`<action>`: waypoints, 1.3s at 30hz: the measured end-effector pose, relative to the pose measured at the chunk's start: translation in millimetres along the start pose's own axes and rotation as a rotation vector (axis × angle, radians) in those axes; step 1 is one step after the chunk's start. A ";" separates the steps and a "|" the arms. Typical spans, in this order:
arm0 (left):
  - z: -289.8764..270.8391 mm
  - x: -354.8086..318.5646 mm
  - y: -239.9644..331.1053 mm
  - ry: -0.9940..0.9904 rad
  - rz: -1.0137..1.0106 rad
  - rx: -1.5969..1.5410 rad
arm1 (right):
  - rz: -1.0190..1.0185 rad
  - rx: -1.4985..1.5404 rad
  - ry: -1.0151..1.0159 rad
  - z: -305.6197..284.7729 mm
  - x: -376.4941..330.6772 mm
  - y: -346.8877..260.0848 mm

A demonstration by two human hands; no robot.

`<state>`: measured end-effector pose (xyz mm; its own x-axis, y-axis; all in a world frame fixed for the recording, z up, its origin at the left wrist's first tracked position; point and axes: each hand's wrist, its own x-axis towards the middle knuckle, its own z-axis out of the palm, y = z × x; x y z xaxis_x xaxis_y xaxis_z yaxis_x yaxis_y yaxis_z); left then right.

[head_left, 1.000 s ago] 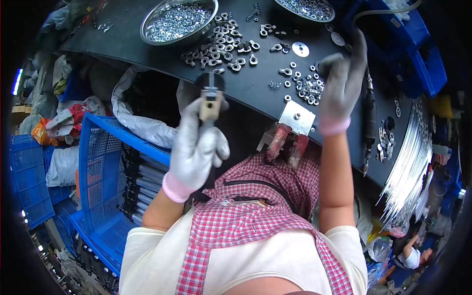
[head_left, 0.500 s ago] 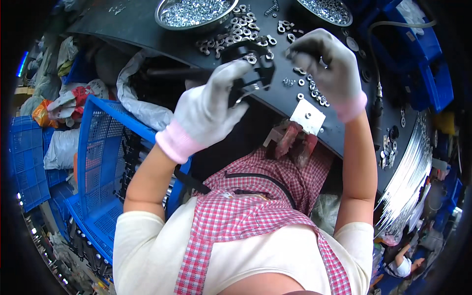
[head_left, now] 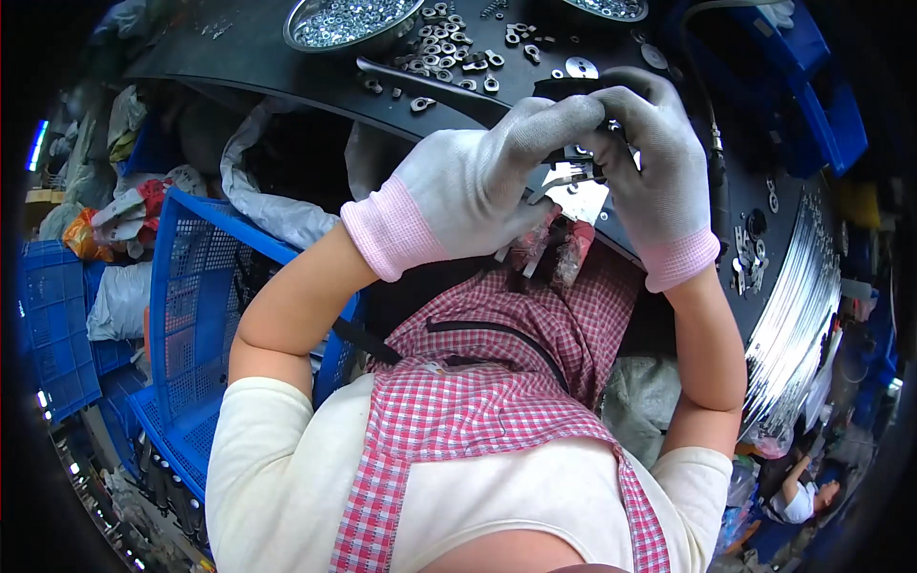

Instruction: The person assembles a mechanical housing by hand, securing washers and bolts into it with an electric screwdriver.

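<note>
Both gloved hands, left hand (head_left: 468,196) and right hand (head_left: 650,162), met upper centre, fingers closed around a small dark metal part (head_left: 570,158) held steady above the tabletop (head_left: 287,67)

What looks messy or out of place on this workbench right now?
Small metal parts lie scattered loose on the dark table beside the steel bowl rather than in it. Otherwise nothing stands out; both gloved hands, left hand and right hand, meet on a small dark part.

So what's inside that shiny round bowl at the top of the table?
The metal bowl is heaped with small silvery metal parts, like nuts or washers. More lie loose on the dark table beside it. The bowl's bottom is covered by the pile.
</note>
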<state>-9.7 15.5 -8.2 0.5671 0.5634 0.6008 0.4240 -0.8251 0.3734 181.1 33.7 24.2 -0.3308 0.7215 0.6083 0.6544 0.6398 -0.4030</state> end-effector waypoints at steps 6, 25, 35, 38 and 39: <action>9.6 4.1 4.6 -0.033 0.041 -0.038 | 0.546 0.769 -0.046 -2.1 -22.9 -1.8; 19.0 12.3 12.1 -0.120 0.013 -0.030 | 0.604 0.599 0.077 -2.0 -34.2 6.8; 37.7 10.2 13.6 -0.042 -0.016 -0.029 | 0.653 0.861 0.111 -5.9 -39.7 6.0; 38.1 12.7 17.4 -0.032 -0.023 -0.034 | 0.673 0.904 0.190 -2.6 -44.7 0.5; 38.0 13.3 18.2 -0.030 -0.001 -0.014 | 0.666 0.942 0.196 -4.0 -44.7 -2.5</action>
<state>32.4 9.6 -20.3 0.5876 0.5648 0.5794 0.4145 -0.8251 0.3840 197.0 -1.2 0.7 0.0523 0.9877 0.1475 -0.1309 0.1532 -0.9795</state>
